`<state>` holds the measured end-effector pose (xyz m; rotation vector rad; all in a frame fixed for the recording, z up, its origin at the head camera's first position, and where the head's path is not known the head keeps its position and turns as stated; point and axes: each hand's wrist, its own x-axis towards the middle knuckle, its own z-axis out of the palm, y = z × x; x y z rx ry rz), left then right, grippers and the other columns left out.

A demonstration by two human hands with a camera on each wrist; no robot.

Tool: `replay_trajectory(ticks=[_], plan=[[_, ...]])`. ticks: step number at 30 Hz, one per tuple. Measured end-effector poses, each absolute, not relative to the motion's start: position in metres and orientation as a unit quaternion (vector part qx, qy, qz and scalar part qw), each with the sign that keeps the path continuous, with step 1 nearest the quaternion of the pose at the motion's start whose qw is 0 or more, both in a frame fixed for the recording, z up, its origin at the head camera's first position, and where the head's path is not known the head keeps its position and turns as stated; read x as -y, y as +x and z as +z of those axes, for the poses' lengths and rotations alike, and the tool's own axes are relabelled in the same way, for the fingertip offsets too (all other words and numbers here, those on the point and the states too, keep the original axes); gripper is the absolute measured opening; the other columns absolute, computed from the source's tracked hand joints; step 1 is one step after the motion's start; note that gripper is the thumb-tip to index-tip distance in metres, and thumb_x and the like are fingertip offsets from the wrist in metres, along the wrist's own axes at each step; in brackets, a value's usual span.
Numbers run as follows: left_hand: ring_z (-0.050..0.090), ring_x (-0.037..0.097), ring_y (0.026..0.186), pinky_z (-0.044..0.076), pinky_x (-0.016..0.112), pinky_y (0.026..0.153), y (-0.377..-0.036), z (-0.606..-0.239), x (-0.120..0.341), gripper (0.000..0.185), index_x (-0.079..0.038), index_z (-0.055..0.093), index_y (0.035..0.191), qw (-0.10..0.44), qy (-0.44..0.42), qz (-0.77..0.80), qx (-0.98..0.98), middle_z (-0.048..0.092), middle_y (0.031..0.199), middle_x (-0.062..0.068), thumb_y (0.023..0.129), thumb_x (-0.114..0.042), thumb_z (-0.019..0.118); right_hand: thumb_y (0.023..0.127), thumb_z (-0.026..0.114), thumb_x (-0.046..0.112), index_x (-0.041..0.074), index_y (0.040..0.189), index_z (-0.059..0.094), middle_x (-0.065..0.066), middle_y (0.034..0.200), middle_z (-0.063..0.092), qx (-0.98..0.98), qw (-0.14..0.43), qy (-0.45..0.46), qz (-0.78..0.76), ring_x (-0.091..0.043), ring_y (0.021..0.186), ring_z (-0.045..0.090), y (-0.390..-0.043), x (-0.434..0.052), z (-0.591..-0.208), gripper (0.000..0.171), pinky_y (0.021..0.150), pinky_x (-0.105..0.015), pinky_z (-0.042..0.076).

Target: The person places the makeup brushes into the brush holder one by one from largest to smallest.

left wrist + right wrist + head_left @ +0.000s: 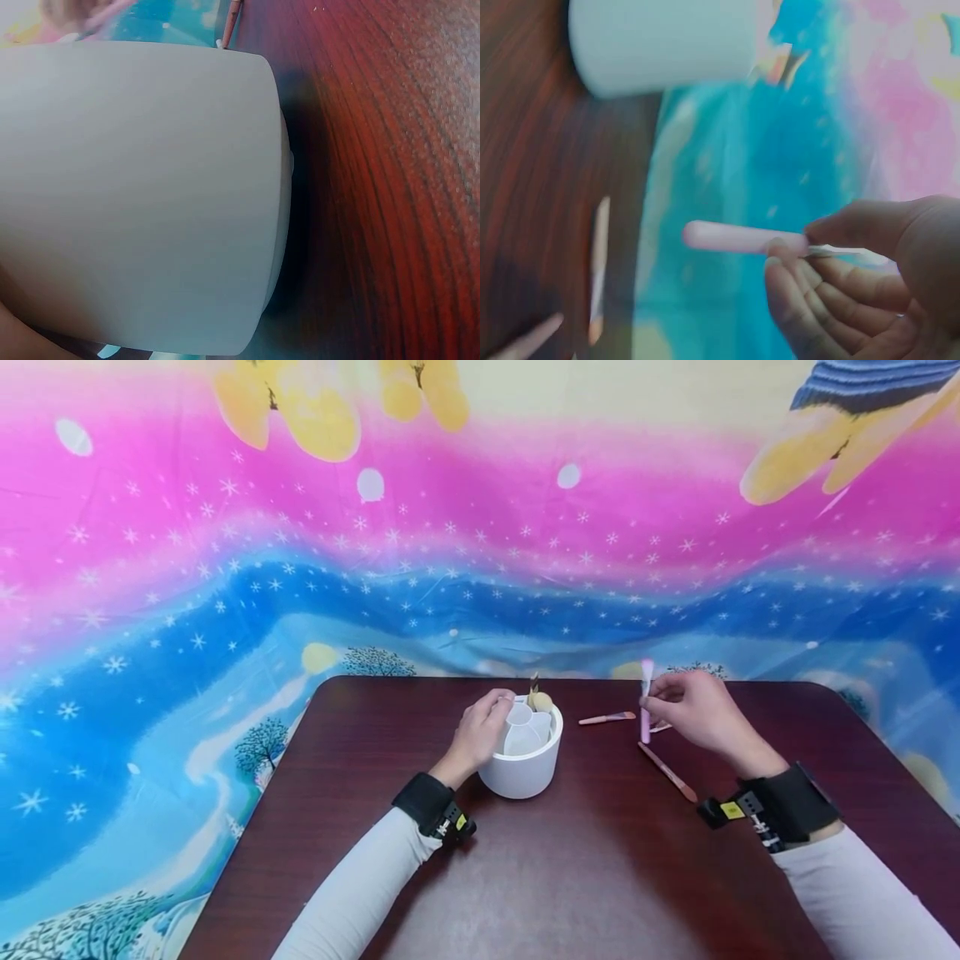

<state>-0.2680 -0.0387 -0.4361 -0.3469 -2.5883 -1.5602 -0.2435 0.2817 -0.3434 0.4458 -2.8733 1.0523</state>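
Note:
My left hand (477, 731) grips the left side of a white round divided organizer (521, 779), its fingers at the top rim. The organizer stands upright on the table, and its pale wall fills most of the left wrist view. At its back stand a few gold and beige items (542, 702). To the right, my right hand (693, 708) pinches a pink makeup brush (735, 238) between thumb and fingers. The brush is held upright, bristles up, apart from the organizer. Near it on the table lie two more makeup brushes, one behind (606, 718) and one in front (667, 771).
The dark wooden table (555, 877) has its back edge just beyond the organizer. Behind it hangs a colourful printed cloth (480, 552). Another slim object (660, 728) is partly hidden behind the right fingers. Both wrists wear black straps with small cameras.

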Motion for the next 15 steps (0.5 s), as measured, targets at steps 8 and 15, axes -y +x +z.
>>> replay_trajectory(ticks=[8, 15], plan=[[0.06, 0.027, 0.124, 0.045, 0.051, 0.105, -0.269, -0.437, 0.04, 0.051, -0.012, 0.064, 0.135, 0.051, -0.12, -0.515, 0.847, 0.066, 0.133, 0.009, 0.107, -0.045, 0.037, 0.097, 0.071, 0.015, 0.003, 0.099, 0.072, -0.009, 0.087, 0.076, 0.894, 0.069, 0.205, 0.392, -0.013, 0.076, 0.074, -0.234, -0.235, -0.321, 0.012, 0.064, -0.029, 0.059], [0.06, 0.028, 0.123, 0.046, 0.051, 0.104, -0.268, -0.437, 0.039, 0.054, -0.012, 0.063, 0.135, 0.049, -0.114, -0.512, 0.85, 0.066, 0.133, 0.009, 0.107, -0.048, 0.035, 0.096, 0.072, 0.012, 0.004, 0.097, 0.074, -0.008, 0.088, 0.076, 0.867, 0.041, 0.242, 0.433, -0.017, 0.08, 0.075, -0.233, -0.204, -0.325, 0.009, 0.071, -0.03, 0.06]])
